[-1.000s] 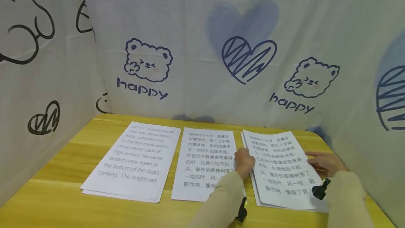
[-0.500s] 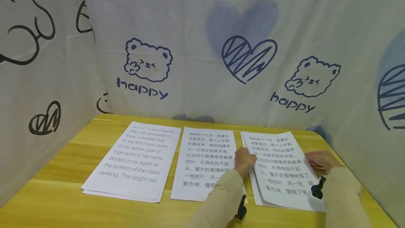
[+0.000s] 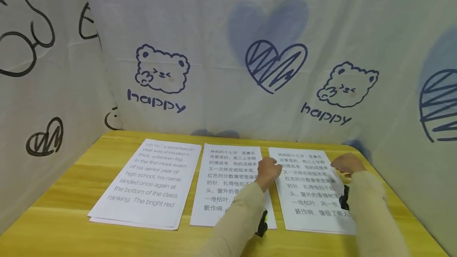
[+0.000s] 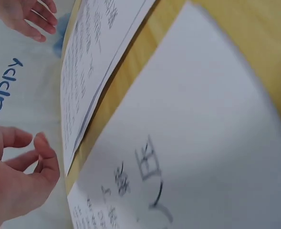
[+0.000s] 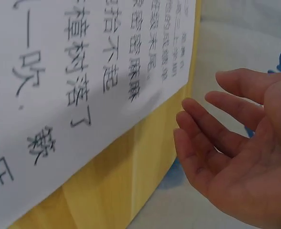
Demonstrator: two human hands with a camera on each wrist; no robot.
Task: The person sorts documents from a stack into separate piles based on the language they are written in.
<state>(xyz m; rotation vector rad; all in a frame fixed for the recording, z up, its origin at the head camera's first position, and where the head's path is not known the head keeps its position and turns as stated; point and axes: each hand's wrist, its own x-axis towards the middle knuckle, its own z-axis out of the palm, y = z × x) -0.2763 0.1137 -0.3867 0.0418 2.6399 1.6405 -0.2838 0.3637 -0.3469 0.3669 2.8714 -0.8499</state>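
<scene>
Nearest, two pale sleeves (image 3: 235,217) reached in from the bottom, each with a small black device (image 3: 262,227) at the wrist. Around and between them, the yellow wood-patterned tabletop (image 3: 143,243) lay bare along the near side.

Beyond this strip, three white piles of printed paper lay in a row. The left pile (image 3: 146,181), in English, showed a second sheet under its lower edge, with a broad bare area to its left. The middle pile (image 3: 228,175) and the right pile (image 3: 307,193) bore Chinese text. Only narrow strips of table separated the three; more wood showed right of the right pile.

The left hand (image 3: 268,173) was over the gap between the middle and right piles, fingers loosely bent, thumb and fingertips apart. Well apart from it, the right hand (image 3: 348,164) was by the right pile's outer edge, fingers relaxed and clear of the paper.

Past the table's far edge hung a pale cloth (image 3: 214,110) with two bear faces (image 3: 162,68) captioned "happy" and a striped heart (image 3: 276,66) between.
</scene>
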